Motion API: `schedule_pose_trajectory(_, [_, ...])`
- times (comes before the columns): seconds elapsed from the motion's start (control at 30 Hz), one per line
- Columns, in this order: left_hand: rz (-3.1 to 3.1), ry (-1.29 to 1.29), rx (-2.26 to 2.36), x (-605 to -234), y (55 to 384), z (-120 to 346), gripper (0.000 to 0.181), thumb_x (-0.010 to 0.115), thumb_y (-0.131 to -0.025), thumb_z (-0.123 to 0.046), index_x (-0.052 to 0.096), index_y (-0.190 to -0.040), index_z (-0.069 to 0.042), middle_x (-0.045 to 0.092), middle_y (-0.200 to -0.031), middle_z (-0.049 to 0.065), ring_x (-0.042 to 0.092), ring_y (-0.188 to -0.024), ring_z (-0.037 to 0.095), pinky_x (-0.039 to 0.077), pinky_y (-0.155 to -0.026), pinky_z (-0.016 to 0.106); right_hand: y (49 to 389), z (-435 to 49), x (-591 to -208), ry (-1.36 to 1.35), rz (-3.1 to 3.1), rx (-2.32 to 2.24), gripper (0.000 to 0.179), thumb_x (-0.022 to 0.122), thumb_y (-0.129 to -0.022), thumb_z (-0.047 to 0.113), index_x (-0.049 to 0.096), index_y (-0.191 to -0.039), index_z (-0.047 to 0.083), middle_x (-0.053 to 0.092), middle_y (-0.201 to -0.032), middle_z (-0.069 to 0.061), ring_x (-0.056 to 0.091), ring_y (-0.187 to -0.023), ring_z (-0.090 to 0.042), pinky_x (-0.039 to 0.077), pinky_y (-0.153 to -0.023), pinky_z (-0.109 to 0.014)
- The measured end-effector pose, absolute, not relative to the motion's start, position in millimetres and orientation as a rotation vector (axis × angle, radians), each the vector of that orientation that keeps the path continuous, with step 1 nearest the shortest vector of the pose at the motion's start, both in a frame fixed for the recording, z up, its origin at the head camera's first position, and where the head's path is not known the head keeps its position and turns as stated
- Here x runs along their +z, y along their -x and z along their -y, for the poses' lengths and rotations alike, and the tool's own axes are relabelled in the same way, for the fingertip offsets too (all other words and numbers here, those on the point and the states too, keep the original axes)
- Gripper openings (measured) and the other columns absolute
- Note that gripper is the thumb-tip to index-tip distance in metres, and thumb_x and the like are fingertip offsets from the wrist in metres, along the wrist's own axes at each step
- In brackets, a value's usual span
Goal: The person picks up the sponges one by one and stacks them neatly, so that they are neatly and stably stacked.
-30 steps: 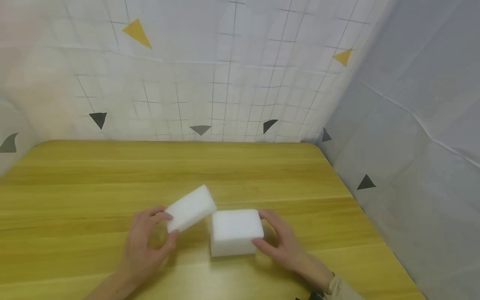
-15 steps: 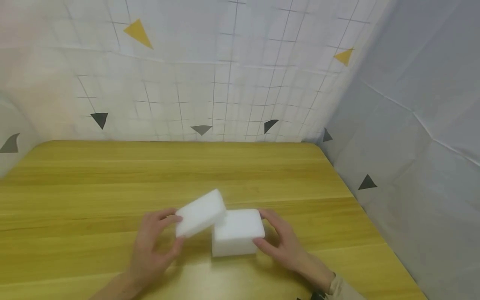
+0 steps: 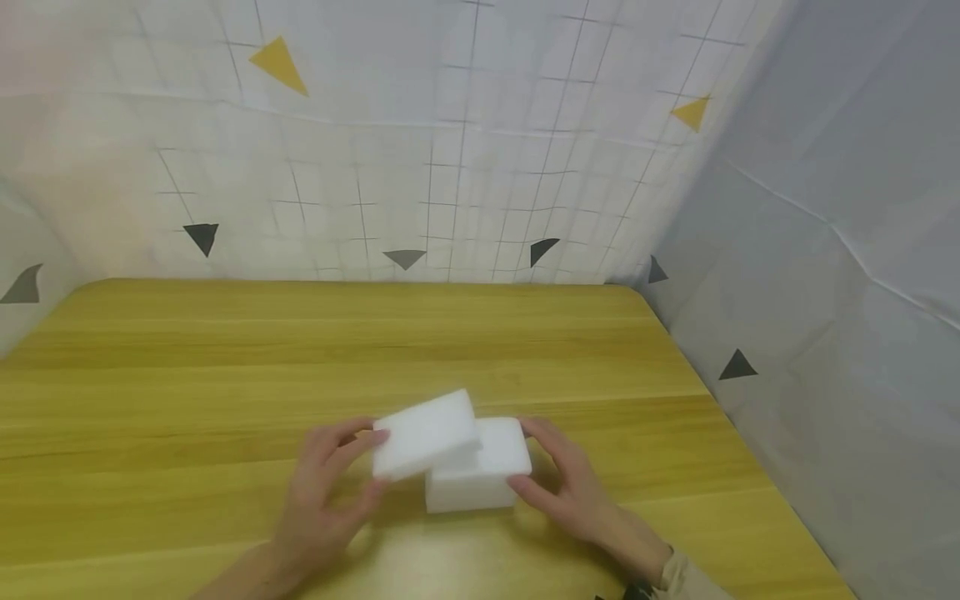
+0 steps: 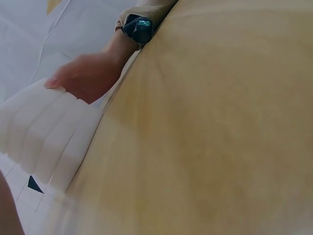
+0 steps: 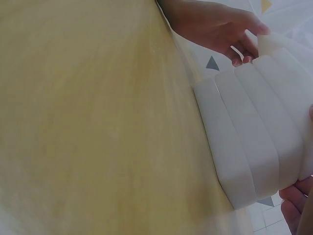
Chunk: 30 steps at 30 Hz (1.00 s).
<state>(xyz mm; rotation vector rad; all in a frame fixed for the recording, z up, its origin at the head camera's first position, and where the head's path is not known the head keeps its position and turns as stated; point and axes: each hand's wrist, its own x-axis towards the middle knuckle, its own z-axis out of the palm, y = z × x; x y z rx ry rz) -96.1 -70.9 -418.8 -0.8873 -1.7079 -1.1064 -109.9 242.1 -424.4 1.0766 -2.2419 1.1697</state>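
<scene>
My left hand (image 3: 318, 504) pinches one end of a white sponge block (image 3: 422, 435) between thumb and fingers. This block is tilted, and its right end overlaps the top of a stack of white sponge blocks (image 3: 468, 493). My right hand (image 3: 573, 496) grips the right side of that stack, thumb at the near edge and fingers at the far edge. In the right wrist view, the stack (image 5: 234, 132) shows several layers lying flat on one another, with my left hand (image 5: 215, 27) at the upper end. The underside of the held block is hidden from the head view.
The wooden table (image 3: 225, 358) extends around the stack on all sides. Behind it hangs a white cloth (image 3: 360, 100) with grid lines and triangles, and a grey-white sheet (image 3: 840, 350) borders the right side. A dark watch (image 4: 138, 28) sits on my right wrist.
My left hand has moved right with its sponge block, from beside the stack to over its top, and the block's tilt has lessened. My right hand has stayed on the stack.
</scene>
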Motion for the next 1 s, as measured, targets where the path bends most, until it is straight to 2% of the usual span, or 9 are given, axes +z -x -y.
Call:
schedule_pose_trajectory(0.47, [1.65,0.912,-1.111,-413.4,98.7,56.1,0.042,0.061,-0.099,-0.032,0.069,-0.115,0.006,0.064,-0.108,0.023,0.051,-0.093,0.025,0.043,-0.089,0.018,108.6,-242.4,-422.7,-1.043,2.294,1.183,0.063,0.074,-0.083,0.009,0.052,-0.141,0.01,0.063,-0.129,-0.005,0.06,-0.113,-0.018,0.048,-0.104,-0.029])
schedule_pose_trajectory(1.0, [1.615,0.893,-1.141,-422.0,107.5,42.8,0.046,0.054,-0.102,-0.031,0.063,-0.123,0.008,0.06,-0.115,0.026,0.049,-0.097,0.026,0.041,-0.09,0.02,110.1,-241.4,-422.1,-1.087,2.229,1.181,0.058,0.075,-0.085,0.011,0.054,-0.139,0.008,0.064,-0.127,-0.007,0.06,-0.113,-0.018,0.048,-0.103,-0.026])
